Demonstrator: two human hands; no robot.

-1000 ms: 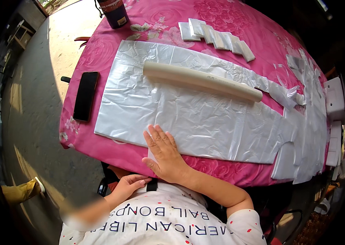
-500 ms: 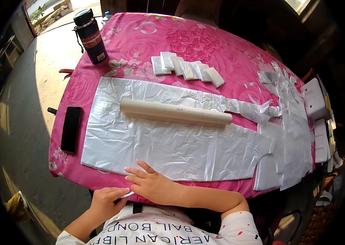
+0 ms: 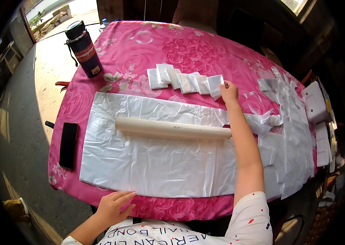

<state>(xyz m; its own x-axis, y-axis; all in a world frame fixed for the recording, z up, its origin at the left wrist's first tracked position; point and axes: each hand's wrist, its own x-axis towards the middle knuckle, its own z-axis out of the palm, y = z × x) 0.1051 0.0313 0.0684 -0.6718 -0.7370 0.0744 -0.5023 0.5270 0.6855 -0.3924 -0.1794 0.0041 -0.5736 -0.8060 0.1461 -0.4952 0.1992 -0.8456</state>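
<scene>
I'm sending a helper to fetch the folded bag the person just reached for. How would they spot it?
On the table's pink floral tablecloth, beyond the large white plastic sheet, lies a row of small folded white plastic bags. The one meant is the rightmost folded bag, the only one the right hand touches.

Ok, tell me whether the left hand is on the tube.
No. The left hand rests at the table's near edge; the tube lies apart on the plastic sheet.

A white short-sleeved T-shirt (image 3: 205, 234) — printed black lettering across the chest, small coloured specks on the sleeve — both forearms bare.
</scene>
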